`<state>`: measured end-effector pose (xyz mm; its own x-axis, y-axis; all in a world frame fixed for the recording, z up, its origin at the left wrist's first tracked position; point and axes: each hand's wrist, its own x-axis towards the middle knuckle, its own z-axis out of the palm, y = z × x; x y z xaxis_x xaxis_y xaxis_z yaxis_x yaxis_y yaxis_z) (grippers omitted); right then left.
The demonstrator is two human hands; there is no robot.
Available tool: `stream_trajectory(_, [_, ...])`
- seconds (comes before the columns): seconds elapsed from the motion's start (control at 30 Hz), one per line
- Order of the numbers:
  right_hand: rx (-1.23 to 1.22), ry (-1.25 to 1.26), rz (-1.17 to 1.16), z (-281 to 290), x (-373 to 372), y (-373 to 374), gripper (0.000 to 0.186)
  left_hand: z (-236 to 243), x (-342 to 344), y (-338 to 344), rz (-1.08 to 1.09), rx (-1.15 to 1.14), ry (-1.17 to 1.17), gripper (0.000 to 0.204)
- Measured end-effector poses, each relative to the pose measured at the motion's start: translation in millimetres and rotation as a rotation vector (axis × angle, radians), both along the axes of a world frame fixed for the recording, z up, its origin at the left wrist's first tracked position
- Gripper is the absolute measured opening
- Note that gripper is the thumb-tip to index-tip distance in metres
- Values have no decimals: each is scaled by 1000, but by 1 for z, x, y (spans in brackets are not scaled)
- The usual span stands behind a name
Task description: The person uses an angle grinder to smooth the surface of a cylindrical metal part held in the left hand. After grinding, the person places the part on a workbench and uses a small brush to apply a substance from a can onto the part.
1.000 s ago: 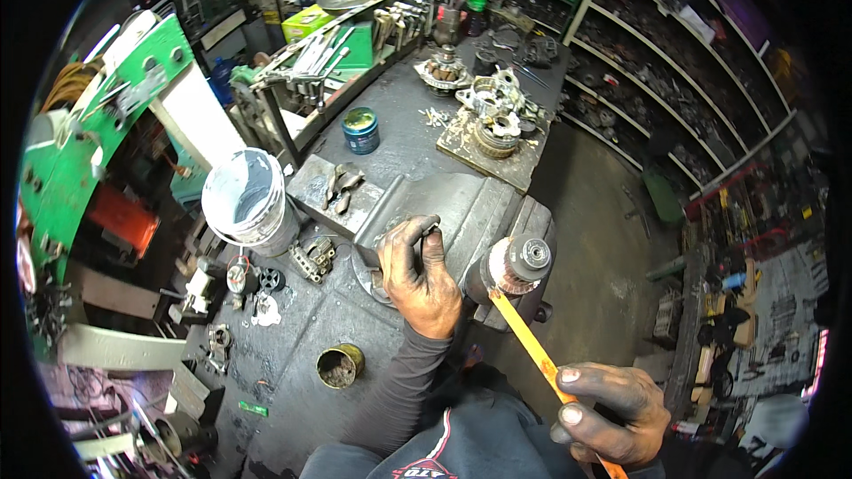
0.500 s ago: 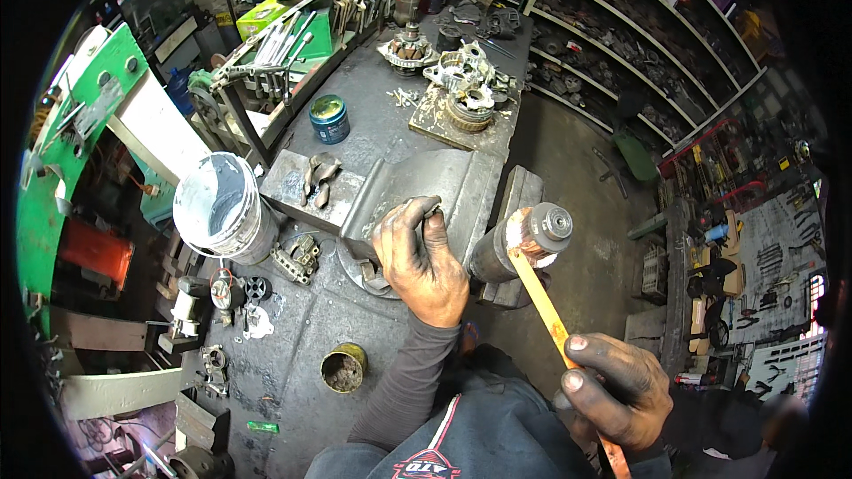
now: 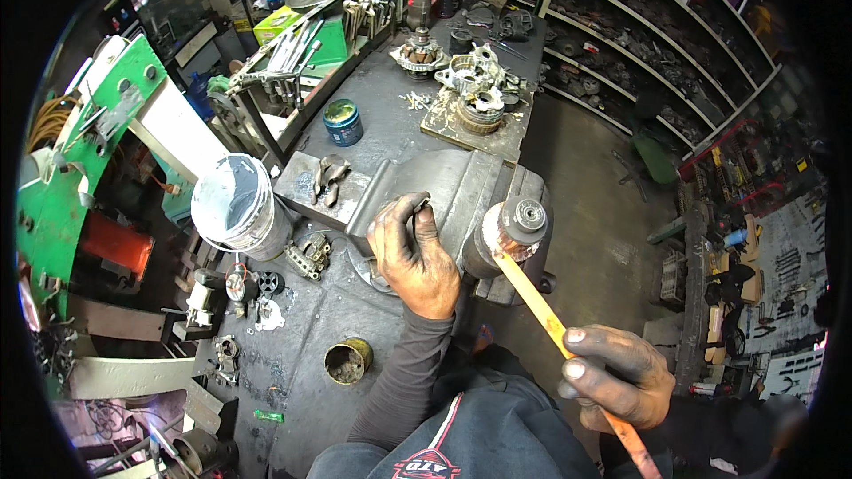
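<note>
A round motor armature (image 3: 522,218) with a copper-coloured band stands at the jaws of the grey bench vise (image 3: 426,179). My right hand (image 3: 621,377) grips a flat yellow-orange strip (image 3: 539,303), its far end touching the copper band. My left hand (image 3: 414,257) is held over the vise, with thumb and forefinger pinched around a small dark piece (image 3: 423,203) too small to name. Dark grime covers the fingers of both hands.
Left of the vise are a white bucket (image 3: 235,204), a blue tub (image 3: 343,122) and dark metal pieces (image 3: 330,179). An open tin (image 3: 347,361) stands nearer me. Metal housings (image 3: 475,84) lie on a board farther back. Shelves of parts (image 3: 657,44) line the far right.
The view has shifted slightly, so the bench things sit a little lower and further right. The strip's end still touches the copper band; both hands keep their grips.
</note>
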<state>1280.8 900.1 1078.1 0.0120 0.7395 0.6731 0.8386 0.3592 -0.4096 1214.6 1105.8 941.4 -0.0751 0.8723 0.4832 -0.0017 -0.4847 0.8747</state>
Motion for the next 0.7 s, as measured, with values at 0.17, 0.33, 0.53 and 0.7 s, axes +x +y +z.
stream_trajectory(0.17, [39,108,37,-2,18,-15,26,-2,4,-1,43,-1,8,13])
stream_trajectory(0.33, [79,250,87,-12,33,-11,25,-4,8,-2,16,-21,-96,13])
stream_trajectory(0.53, [120,339,25,-12,49,-10,23,-5,6,-2,70,8,16,14])
stream_trajectory(0.7, [98,396,146,-20,46,-4,20,-9,8,-1,56,-29,-64,15])
